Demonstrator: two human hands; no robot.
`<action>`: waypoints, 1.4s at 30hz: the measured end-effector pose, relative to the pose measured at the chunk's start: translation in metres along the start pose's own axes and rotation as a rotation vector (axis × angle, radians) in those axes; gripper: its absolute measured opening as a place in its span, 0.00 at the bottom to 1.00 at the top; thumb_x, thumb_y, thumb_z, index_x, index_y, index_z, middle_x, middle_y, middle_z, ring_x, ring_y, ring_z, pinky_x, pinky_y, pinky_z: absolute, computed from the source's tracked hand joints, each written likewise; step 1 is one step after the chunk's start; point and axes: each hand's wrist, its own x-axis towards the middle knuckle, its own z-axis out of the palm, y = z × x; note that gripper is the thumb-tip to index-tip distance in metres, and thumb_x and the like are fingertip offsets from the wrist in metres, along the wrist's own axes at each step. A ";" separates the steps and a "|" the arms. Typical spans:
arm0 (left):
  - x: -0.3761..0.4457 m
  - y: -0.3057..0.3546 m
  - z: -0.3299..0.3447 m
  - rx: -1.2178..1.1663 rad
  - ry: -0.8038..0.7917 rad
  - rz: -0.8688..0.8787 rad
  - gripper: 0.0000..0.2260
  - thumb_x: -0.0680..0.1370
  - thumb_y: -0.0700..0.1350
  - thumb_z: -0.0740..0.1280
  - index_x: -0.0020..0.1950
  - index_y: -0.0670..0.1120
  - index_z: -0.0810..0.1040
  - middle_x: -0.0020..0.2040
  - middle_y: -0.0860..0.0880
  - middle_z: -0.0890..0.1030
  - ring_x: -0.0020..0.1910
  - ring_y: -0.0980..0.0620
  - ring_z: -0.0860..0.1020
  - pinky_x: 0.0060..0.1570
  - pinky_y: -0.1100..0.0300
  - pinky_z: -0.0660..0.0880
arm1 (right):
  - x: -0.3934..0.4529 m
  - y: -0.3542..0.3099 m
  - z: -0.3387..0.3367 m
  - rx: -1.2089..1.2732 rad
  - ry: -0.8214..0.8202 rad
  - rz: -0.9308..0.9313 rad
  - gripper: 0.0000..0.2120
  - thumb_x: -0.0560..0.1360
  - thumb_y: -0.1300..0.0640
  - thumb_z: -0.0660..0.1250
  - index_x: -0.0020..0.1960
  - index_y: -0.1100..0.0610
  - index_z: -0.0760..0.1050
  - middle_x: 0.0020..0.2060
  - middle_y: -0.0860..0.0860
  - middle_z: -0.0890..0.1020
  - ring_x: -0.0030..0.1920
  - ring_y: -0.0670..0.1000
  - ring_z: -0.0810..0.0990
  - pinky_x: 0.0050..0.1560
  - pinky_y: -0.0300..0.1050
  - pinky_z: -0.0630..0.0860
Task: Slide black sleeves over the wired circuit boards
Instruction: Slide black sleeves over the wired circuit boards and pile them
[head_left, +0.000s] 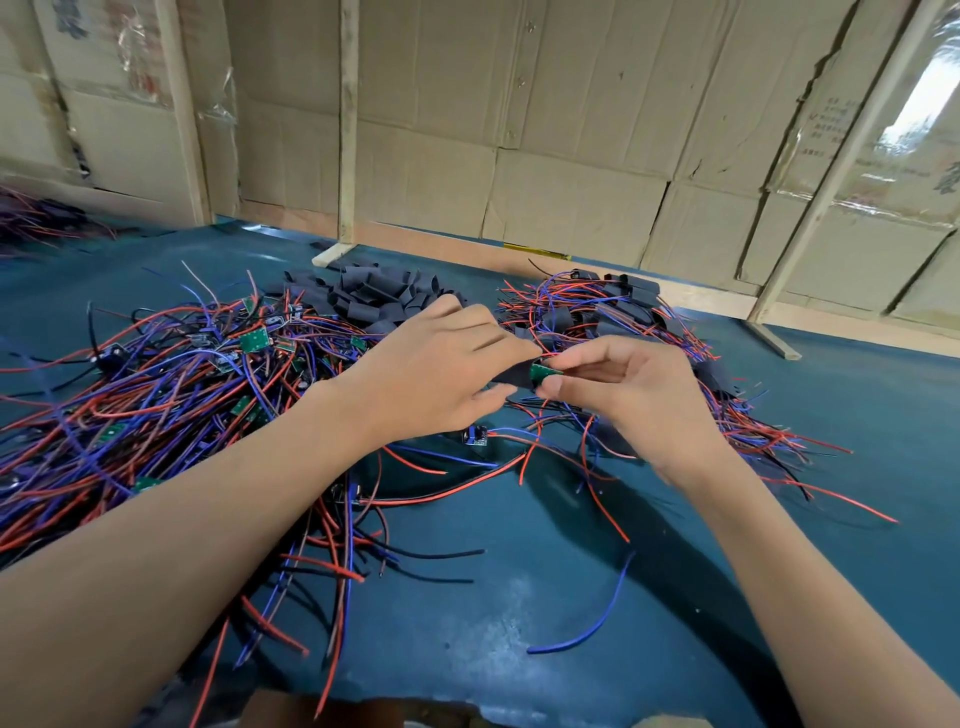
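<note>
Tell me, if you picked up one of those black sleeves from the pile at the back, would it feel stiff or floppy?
Probably soft and very light: the black sleeve the left hand pinches looks pressed flat. Those in the sleeve pile lie partly flattened, so they likely won't roll. Likely thin-walled too, since the right hand is feeding a green circuit board inside.

Even, fairly bright light; dark arm shadows fall on the table (545, 597) below the fingers (550, 385). Edges bend; far right blurs.
</note>
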 end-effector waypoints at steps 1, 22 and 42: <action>0.000 0.000 0.001 0.006 0.006 -0.001 0.18 0.76 0.47 0.74 0.63 0.41 0.81 0.48 0.44 0.83 0.48 0.43 0.81 0.47 0.50 0.76 | 0.000 0.000 0.000 0.036 0.002 0.016 0.09 0.68 0.70 0.78 0.47 0.63 0.83 0.42 0.57 0.88 0.44 0.55 0.88 0.51 0.42 0.82; -0.003 0.003 0.013 -0.030 -0.001 -0.027 0.18 0.77 0.48 0.71 0.65 0.42 0.79 0.54 0.45 0.83 0.51 0.41 0.80 0.47 0.46 0.77 | 0.000 -0.003 0.004 -0.146 0.085 0.096 0.03 0.71 0.67 0.76 0.40 0.61 0.84 0.29 0.56 0.83 0.20 0.52 0.75 0.25 0.37 0.72; 0.000 0.003 0.010 0.130 0.025 0.009 0.20 0.80 0.49 0.67 0.69 0.40 0.77 0.56 0.46 0.82 0.50 0.42 0.78 0.45 0.47 0.77 | -0.001 -0.001 0.010 0.038 0.170 0.012 0.09 0.71 0.72 0.75 0.44 0.60 0.79 0.37 0.56 0.87 0.35 0.60 0.83 0.23 0.42 0.74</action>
